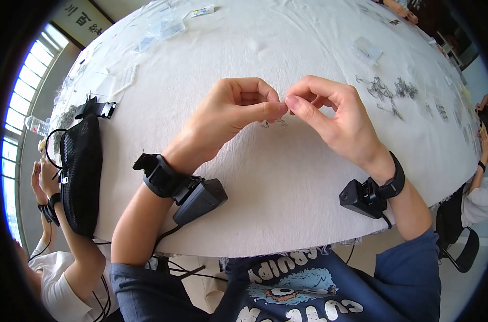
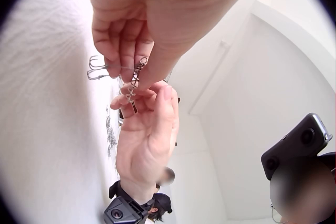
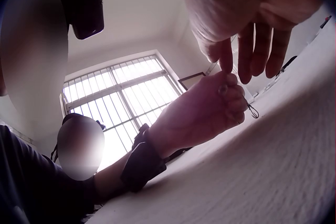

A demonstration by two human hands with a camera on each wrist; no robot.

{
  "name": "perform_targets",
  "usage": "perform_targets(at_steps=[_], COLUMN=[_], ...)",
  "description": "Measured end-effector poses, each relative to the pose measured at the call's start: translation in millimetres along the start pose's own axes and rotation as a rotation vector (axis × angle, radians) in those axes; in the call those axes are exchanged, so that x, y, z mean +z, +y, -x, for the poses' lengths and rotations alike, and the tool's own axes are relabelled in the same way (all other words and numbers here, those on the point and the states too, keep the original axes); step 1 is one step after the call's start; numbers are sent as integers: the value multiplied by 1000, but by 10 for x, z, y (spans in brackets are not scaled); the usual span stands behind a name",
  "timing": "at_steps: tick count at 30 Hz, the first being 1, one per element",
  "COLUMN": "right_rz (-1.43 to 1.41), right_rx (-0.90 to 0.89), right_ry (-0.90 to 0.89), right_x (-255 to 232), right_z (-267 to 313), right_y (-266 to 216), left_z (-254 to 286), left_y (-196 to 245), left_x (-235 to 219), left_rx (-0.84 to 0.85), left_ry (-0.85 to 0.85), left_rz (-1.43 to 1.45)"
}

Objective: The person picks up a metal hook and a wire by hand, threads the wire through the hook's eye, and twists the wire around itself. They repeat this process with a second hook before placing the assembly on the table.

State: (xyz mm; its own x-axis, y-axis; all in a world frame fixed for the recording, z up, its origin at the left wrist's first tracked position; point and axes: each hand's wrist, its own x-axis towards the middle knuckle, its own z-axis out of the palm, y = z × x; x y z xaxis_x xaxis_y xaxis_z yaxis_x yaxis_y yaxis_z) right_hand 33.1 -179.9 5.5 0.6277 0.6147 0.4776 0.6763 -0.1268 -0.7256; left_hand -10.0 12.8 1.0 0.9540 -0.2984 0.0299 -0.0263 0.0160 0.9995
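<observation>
In the head view my left hand (image 1: 222, 112) and right hand (image 1: 335, 115) meet above the white cloth, thumb and index tips close together. The left fingers pinch a small string of metal links (image 2: 134, 85), seen in the left wrist view. Treble hooks (image 2: 96, 68) stick out beside those fingers. My right thumb and index pinch at the same small metalwork, while its other fingers extend loosely in the right wrist view. A dark wire loop (image 3: 253, 111) hangs below the left fingers there. The fingertips hide the exact gripped spot.
Tangled metal pieces (image 1: 383, 91) lie on the cloth to the right, below a clear plastic bag (image 1: 367, 51). A black mesh bag (image 1: 82, 172) sits at the left edge. Clear plastic cases (image 1: 163, 27) lie at the back. Other people sit around the table.
</observation>
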Motion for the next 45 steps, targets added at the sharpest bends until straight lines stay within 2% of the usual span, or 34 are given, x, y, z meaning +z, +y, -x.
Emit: perform_targets(at_steps=[6, 14, 17, 20, 22, 25, 27, 29, 30, 33, 34, 37, 38, 41, 43, 44, 45], right_rz=[47, 15, 44, 86, 99, 91, 84, 51, 35, 33, 42, 77, 91, 84, 70, 67, 63], right_rx=[201, 241, 235, 257, 269, 260, 254, 234, 225, 217, 216, 219, 227, 233, 231, 229, 227], right_ry=[-141, -120, -105, -161, -195, -205, -203, -186, -177, -186, -189, -205, -213, -217, -214, -211, -209], right_x=[-9, 61, 46, 6, -3, 2, 9, 24, 26, 27, 30, 27, 20, 13, 15, 14, 12], right_z=[21, 51, 37, 32, 32, 30, 37, 46, 45, 46, 47, 41, 38, 35, 36, 36, 35], right_y=[-109, -100, -86, -73, -91, -129, -110, -102, -100, -99, -98, -106, -116, -129, -131, -130, -132], left_z=[2, 2, -19, -35, -42, 20, 96, 193, 233, 304, 320, 248, 231, 140, 71, 54, 32], left_y=[33, 49, 86, 102, 24, 15, -61, -123, -203, -97, -129, -80, -106, 60, 103, 57, 49], left_x=[31, 41, 16, -278, -627, -1141, -1446, -1777, -1886, -2038, -2006, -1915, -1832, -1371, -1091, -959, -840], left_rx=[37, 48, 231, 217, 223, 55, -124, -294, -270, -452, -355, -363, -302, -325, -264, -89, 0], left_ry=[79, 65, 205, 346, 473, 631, 792, 826, 916, 698, 711, 635, 666, 567, 467, 463, 392], left_rz=[-76, -195, -482, -735, -934, -1173, -1165, -1174, -1249, -915, -969, -1085, -1101, -1124, -1108, -1141, -1115])
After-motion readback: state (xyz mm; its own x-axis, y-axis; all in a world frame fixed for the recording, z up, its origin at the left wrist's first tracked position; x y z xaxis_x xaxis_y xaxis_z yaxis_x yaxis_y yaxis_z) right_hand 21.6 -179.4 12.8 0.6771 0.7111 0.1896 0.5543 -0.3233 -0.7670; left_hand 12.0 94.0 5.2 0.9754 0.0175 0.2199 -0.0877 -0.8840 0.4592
